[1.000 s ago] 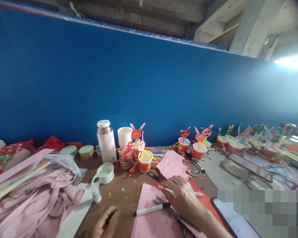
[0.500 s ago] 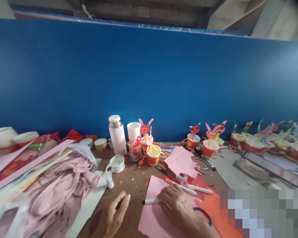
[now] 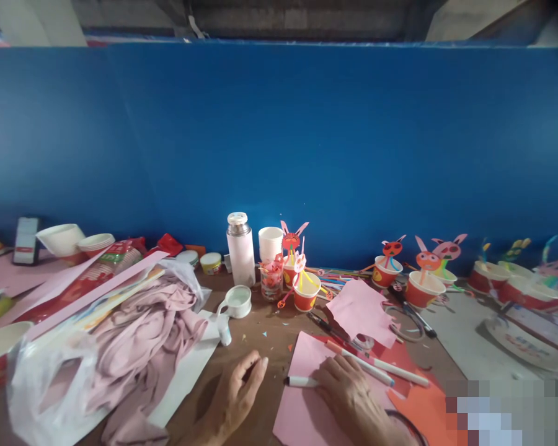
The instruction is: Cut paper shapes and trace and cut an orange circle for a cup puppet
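Right hand [image 3: 348, 396] is lying palm-down on the pink sheet [image 3: 302, 415], fingers covering one end of a white marker [image 3: 300, 381]. I am unable to tell whether they are gripping it or only resting on it. The marker's long axis is running left-right, its free end pointing toward the left hand [image 3: 236, 399]. That hand is resting on the counter [image 3: 265, 347], fingers loosely apart, holding nothing. The right hand is the nearer. Two pens [image 3: 376, 373] are lying just beyond it. A red cup [image 3: 305, 298] and a flask [image 3: 240, 248] are standing further back.

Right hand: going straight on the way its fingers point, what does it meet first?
The white marker on the pink paper, right at the right hand's fingertips; they may be touching it.
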Demonstrator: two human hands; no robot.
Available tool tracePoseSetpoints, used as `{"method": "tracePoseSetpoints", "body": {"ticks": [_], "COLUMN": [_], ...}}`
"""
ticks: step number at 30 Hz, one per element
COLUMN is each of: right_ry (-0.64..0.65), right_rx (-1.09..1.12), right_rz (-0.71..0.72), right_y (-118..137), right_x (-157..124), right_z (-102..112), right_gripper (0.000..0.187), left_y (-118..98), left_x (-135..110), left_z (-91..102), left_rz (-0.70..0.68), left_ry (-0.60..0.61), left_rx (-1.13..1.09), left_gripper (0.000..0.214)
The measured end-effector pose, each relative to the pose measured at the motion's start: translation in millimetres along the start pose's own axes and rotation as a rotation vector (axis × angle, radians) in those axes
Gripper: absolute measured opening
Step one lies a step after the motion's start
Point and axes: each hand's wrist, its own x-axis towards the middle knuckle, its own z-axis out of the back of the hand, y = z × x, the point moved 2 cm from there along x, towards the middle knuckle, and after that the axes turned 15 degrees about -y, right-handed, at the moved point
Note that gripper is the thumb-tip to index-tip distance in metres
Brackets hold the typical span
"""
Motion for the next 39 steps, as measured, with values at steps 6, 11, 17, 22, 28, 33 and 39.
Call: {"method": "tracePoseSetpoints", "body": {"ticks": [6,11,17,22,28,33,39], "right_ry": [-0.088,-0.131,-0.155,-0.166,-0.164,-0.13,0.037], "right_rx": [-0.066,-0.098,-0.101,-0.094,-0.109,-0.155,-0.253], "right_rz": [-0.018,-0.057,-0.067,-0.047,-0.052,-0.098,-0.191], "right_y": [-19.9,-28.3,-26.6,-26.2,-36.7,-46.4,-48.1], "right_x": [-4.0,-4.8,-6.9,-6.0,-5.1,-0.9,7.4], "right_z": [-2.0,-0.3,-2.0,-1.7,1.9,16.0,27.6], "right_gripper": [0.015,0.012,0.012,0.011,0.014,0.019,0.013], "left_y": [-1.4,-1.3,10.5,11.2,4.3,2.2,-9.8], "left_x": [1.8,3.0,-2.8,-3.1,-0.5,0.8,4.8], "left_z": [0.8,5.2,5.4,2.2,0.0,6.8,13.9], "left_rz": [0.084,0.142,0.188,0.253,0.306,0.322,0.3], "left_ry": [0.037,0.015,0.067,0.095,0.162,0.158,0.168], "left_rx": [-0.023,-0.032,-0.044,-0.042,-0.067,0.0,0.009], "left_gripper": [0.043,0.04,0.038,0.039,0.041,0.027,0.02]}}
